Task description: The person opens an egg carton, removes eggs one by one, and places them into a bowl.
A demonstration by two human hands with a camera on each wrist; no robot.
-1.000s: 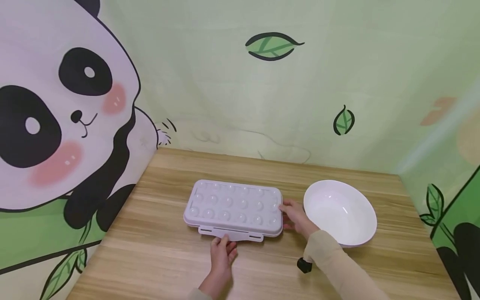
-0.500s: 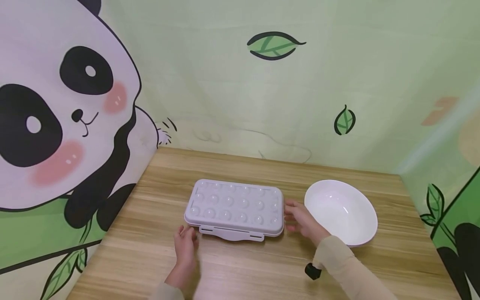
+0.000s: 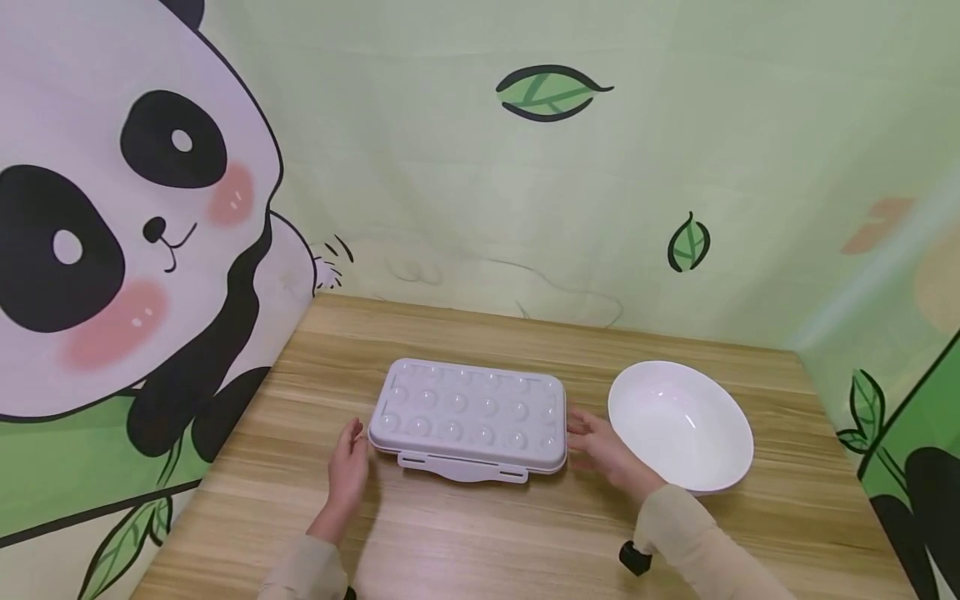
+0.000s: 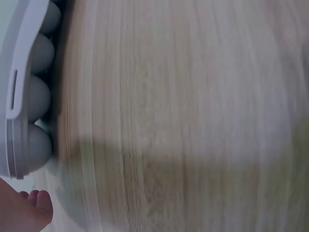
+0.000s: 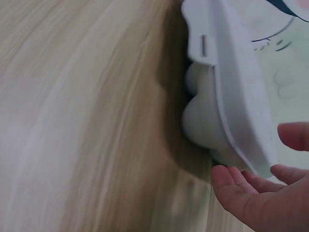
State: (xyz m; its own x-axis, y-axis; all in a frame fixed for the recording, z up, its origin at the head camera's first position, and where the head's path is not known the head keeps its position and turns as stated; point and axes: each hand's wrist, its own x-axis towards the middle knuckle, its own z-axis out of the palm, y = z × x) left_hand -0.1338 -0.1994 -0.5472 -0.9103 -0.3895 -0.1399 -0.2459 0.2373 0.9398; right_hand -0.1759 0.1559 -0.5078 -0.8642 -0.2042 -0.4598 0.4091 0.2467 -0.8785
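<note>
Two beige sleeves, the left one [image 3: 303,571] and the right one [image 3: 697,533], reach in over the wood-grain table [image 3: 450,542]. A black block [image 3: 635,558] sits at the right cuff, on its inner side.

The left hand [image 3: 347,471] is relaxed and grasps nothing; it stands just beside the left end of a pale, closed case [image 3: 468,415], and whether it touches the case cannot be told. The right hand [image 3: 607,450] is loose too, fingers extended at the case's opposite end, thumb held apart from them; the right wrist view shows the fingertips at the lower edge of that end, contact uncertain.

The case thus lies flat between the two hands, its length running from one to the other. A slotted latch flap [image 3: 462,468] juts from its long side toward the person, and the lid bears rows of rounded bumps. Below the lid, rounded cups [image 5: 198,121] bulge from the base.

Just beyond the right hand, on its outer side, stands a white bowl [image 3: 675,417], upright.

Farther off than both hands rises a pale green backdrop [image 3: 435,183] printed with leaves [image 3: 547,93]; a large panda [image 3: 172,242] fills the part beyond the left hand.
</note>
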